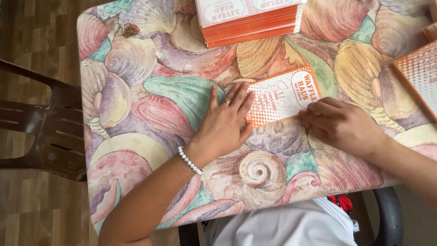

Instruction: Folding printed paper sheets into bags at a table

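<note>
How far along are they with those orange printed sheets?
Hard to tell. One flat orange-and-white sheet is in hand: the left hand presses its left edge, the right hand its lower right corner. A stack of similar sheets sits at the table's far edge, another sheet at right.

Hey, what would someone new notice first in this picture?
The pastel seashell-patterned tablecloth fills the view. At its centre, the left hand and right hand press a flat orange-and-white printed card. A stack of matching orange cards sits at the top edge.
</note>
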